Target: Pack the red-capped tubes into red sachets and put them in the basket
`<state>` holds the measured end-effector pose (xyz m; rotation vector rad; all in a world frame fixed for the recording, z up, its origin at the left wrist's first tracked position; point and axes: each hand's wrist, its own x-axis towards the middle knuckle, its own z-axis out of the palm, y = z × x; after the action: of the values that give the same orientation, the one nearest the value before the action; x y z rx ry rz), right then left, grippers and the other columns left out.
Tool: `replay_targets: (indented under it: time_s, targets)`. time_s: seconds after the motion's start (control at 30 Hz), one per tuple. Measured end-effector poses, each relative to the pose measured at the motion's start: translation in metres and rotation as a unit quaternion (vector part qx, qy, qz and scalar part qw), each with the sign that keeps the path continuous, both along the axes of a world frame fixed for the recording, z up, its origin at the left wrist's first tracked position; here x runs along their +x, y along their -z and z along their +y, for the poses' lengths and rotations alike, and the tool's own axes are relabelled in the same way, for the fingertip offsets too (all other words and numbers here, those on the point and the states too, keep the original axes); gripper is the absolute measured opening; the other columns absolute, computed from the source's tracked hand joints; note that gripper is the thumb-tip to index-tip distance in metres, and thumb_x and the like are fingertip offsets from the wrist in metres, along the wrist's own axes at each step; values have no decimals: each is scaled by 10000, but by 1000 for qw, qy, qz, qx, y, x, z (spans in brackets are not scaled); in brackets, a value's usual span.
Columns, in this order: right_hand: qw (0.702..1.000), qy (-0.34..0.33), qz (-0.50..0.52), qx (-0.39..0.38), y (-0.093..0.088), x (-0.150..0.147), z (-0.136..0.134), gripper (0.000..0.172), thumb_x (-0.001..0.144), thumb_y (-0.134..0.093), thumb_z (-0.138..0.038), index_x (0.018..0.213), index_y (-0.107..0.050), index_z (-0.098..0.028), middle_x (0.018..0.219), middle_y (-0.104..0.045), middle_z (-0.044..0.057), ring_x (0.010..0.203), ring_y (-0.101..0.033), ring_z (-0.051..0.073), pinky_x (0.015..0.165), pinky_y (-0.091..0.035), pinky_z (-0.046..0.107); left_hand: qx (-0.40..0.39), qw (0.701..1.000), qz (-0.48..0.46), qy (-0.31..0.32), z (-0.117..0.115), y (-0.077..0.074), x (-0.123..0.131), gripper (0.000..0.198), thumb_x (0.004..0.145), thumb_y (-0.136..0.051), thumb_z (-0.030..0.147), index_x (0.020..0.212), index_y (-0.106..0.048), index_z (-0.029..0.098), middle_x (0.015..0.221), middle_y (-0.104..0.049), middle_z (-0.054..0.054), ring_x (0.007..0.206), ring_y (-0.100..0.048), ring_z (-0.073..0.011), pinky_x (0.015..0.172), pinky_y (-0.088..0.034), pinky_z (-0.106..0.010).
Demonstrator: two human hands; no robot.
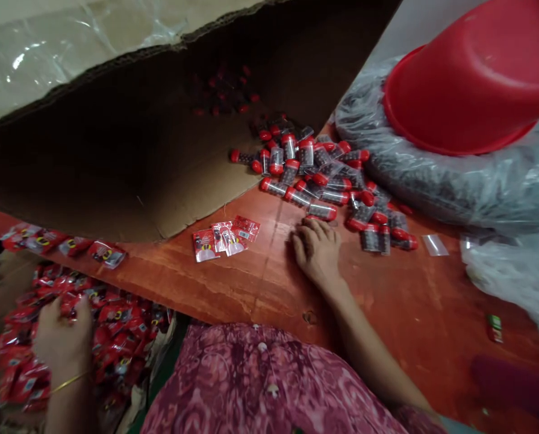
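Observation:
My left hand reaches down over a heap of red packets at the lower left. Its thumb and fingers are apart, with red packets showing between and around them; the fingertips are partly hidden. On the orange-red table my right hand rests palm down, fingers loosely bent and thumb apart, holding nothing I can see. Its fingertips are just short of a clear tube with red ends, at the near edge of a pile of similar dark-filled tubes. Several flat red printed cards lie left of this hand.
A big cardboard box lies open on its side, with more tubes inside. At the right, a red bucket sits on a filled clear plastic bag. Filled packets line the table's left edge. A small green-and-red item lies far right.

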<state>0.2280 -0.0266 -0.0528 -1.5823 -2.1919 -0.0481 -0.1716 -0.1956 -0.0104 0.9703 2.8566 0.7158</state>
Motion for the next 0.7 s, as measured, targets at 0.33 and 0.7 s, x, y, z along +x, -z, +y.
replay_targets:
  time_s: [0.33,0.7]
  targets:
    - [992,-73,58,-81,4,-78,24,289,904,-480,-390,975,-685,-200,1014,-669,106,889,-514,253,758,-346,380,170,959,29,226,72,0,129,376,746,-655,355,1092,-652,207,1430,-422,-133,1261,-462,-305,1039,-364,-435]
    - [972,-119,197,-44,-21,-68,-5,211,910,-488,-340,872,-653,-215,860,-726,55,746,-612,182,814,-390,357,152,807,-513,248,110,-2,183,385,699,-697,398,1020,-653,191,962,-709,-74,849,-653,-180,763,-487,-265]
